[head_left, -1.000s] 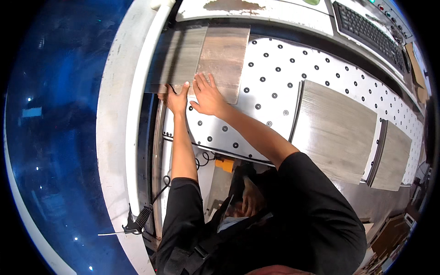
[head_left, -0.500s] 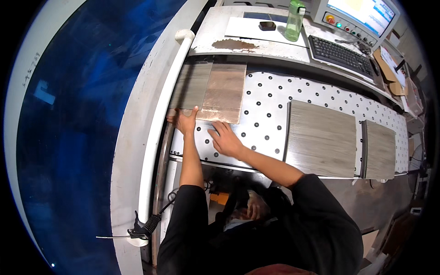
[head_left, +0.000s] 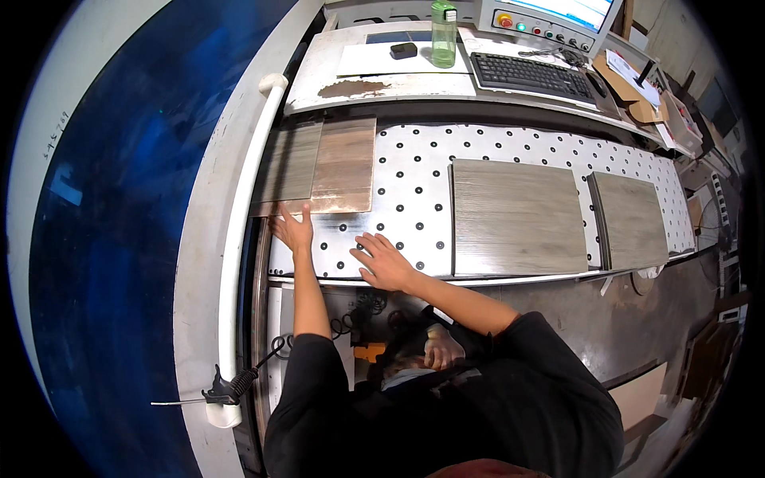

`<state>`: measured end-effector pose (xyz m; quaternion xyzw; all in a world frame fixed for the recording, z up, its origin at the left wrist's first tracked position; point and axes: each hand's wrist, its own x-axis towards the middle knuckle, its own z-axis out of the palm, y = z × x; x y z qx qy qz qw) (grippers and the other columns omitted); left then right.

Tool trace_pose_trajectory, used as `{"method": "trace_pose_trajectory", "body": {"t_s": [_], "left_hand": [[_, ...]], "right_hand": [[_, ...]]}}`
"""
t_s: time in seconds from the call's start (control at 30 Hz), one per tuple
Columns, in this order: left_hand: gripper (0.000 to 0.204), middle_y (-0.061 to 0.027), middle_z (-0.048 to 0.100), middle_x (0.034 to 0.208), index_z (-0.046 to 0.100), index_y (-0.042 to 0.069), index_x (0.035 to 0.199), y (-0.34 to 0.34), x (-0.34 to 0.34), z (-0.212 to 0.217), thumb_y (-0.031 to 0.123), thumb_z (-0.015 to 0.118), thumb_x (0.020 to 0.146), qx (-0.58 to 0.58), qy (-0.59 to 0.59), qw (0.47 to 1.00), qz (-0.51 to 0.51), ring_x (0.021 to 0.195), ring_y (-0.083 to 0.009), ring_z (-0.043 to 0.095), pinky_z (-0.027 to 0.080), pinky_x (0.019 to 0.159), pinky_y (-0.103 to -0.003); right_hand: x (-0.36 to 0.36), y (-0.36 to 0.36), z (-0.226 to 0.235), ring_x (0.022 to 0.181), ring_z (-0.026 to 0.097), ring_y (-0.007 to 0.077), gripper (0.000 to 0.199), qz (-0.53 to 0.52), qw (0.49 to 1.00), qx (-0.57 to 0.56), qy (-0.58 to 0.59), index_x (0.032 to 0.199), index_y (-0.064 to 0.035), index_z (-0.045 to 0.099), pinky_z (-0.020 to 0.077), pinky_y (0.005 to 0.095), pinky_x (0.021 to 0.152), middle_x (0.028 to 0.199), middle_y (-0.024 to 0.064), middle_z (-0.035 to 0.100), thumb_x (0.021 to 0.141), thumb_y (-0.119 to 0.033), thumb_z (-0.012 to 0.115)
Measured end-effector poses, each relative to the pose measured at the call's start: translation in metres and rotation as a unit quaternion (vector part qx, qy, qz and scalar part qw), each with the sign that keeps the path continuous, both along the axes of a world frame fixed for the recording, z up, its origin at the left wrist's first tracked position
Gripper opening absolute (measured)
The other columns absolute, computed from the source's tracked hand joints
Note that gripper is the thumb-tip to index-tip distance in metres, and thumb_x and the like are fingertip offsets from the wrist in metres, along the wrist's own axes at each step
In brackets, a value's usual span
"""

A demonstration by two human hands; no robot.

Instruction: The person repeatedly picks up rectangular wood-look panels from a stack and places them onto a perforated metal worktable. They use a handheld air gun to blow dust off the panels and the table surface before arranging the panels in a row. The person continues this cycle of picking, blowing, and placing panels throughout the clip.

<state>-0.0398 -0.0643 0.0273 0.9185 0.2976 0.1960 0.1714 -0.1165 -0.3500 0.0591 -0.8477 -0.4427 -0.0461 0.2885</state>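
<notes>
A grey-brown wood-grain panel (head_left: 293, 163) lies over the left part of a browner, scuffed board (head_left: 344, 171) at the far left of the white dotted table (head_left: 410, 231). My left hand (head_left: 295, 231) is at the front edge of these boards, fingers spread and thumb pointing away from me. Whether its fingertips touch the board's edge, I cannot tell. My right hand (head_left: 386, 263) hovers over or rests on the table nearer to me, fingers stretched out and holding nothing. To its right lies a large stack of wood-grain panels (head_left: 518, 219).
A smaller panel stack (head_left: 629, 223) lies farther right. A white rail (head_left: 243, 239) runs along the left, carrying an air gun (head_left: 227, 386). Behind, a worn shelf (head_left: 319, 76) holds a green bottle (head_left: 444, 36), a black keyboard (head_left: 530, 76) and a control monitor (head_left: 550, 20).
My right hand has drawn back from the brown board's front edge toward me. The left hand has eased slightly back too. The whole view has shifted, so the scene sits farther left.
</notes>
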Motion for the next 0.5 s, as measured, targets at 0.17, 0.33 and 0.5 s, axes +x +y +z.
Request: {"method": "trace_pose_trajectory", "body": {"t_s": [0.17,0.33,0.5], "left_hand": [[0.071,-0.0355,0.026,0.155,0.043,0.006,0.149,-0.036,-0.058,0.000,0.049,0.059,0.094,0.044,0.024,0.997,-0.060,0.147,-0.0492,0.021,0.013,0.122,-0.053],[0.062,-0.0292,0.030,0.156,0.044,0.006,0.149,-0.078,-0.104,0.011,0.041,0.053,0.098,0.034,0.014,0.994,-0.099,0.147,-0.0458,0.022,0.014,0.121,-0.054],[0.057,-0.0253,0.031,0.158,0.046,0.008,0.148,-0.100,-0.147,-0.003,0.038,0.053,0.100,0.050,-0.025,0.995,-0.089,0.148,-0.0452,0.022,0.012,0.120,-0.056]], "right_hand": [[0.000,0.003,-0.002,0.138,0.038,0.0399,0.051,0.001,1.000,0.021,-0.004,0.135,-0.0038,0.053,0.0284,0.0524,0.116,0.144,0.0231,0.045,0.090,-0.026,0.060],[-0.001,0.000,-0.007,0.136,0.040,0.0397,0.047,-0.008,0.999,0.042,-0.020,0.130,-0.0050,0.055,0.0298,0.0515,0.114,0.139,0.0223,0.048,0.088,-0.024,0.062],[0.000,0.003,-0.005,0.136,0.040,0.0404,0.047,0.008,0.998,0.050,-0.021,0.130,-0.0036,0.056,0.0289,0.0507,0.114,0.140,0.0229,0.047,0.088,-0.025,0.062]]}}
